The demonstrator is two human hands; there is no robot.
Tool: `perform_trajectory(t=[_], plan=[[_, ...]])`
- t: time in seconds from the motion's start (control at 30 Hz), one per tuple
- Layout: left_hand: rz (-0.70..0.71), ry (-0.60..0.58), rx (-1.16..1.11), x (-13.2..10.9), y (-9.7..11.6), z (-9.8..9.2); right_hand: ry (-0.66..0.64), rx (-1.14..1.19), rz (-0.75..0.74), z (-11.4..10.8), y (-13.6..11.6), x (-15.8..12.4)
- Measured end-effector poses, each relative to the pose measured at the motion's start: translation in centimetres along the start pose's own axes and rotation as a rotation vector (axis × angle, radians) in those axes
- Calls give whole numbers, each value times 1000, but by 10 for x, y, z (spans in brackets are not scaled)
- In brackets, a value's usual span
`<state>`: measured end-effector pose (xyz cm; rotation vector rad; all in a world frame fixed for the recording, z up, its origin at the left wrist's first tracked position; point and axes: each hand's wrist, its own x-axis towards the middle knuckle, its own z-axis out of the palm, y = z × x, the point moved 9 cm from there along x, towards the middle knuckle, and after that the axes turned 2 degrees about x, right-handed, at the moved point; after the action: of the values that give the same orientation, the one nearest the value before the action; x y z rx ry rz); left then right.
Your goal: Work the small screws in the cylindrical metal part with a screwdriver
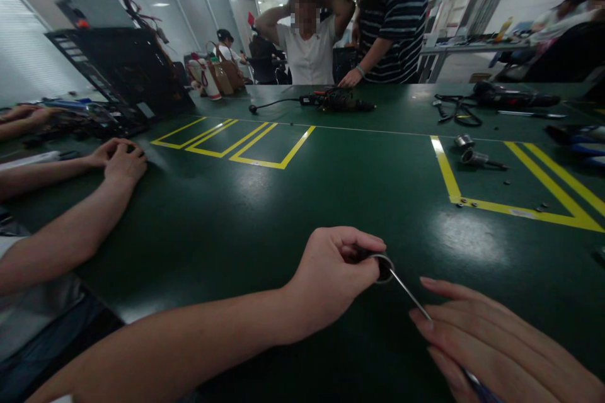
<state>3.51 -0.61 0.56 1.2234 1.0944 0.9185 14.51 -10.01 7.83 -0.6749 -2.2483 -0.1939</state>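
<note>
My left hand (333, 277) is closed, pinching a small round metal ring or cup (390, 262) between thumb and fingers. A thin metal shaft, apparently a screwdriver (410, 295), has its tip at the ring's opening. My right hand (505, 337) grips it, with fingers fairly straight and the thumb underneath; part of a dark blue handle shows below the palm. Both hands are above the green tabletop (265, 227). Whatever lies inside the ring is too dark to make out.
Metal parts (477, 158) and several tiny nuts or screws lie by a yellow-taped area (447, 170) at right. A corded power tool (333, 99) is at the far edge, another dark tool (515, 96) at far right. A co-worker's hands (125, 160) rest at left.
</note>
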Motion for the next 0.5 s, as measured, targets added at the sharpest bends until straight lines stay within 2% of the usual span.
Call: perform_trajectory(t=[0.37,0.5], plan=[[-9,14,-29,-1,1,1,46,25,42,0,-1,-2],[-20,25,-30,0,1,0,-12,13,14,4,-2,-5]])
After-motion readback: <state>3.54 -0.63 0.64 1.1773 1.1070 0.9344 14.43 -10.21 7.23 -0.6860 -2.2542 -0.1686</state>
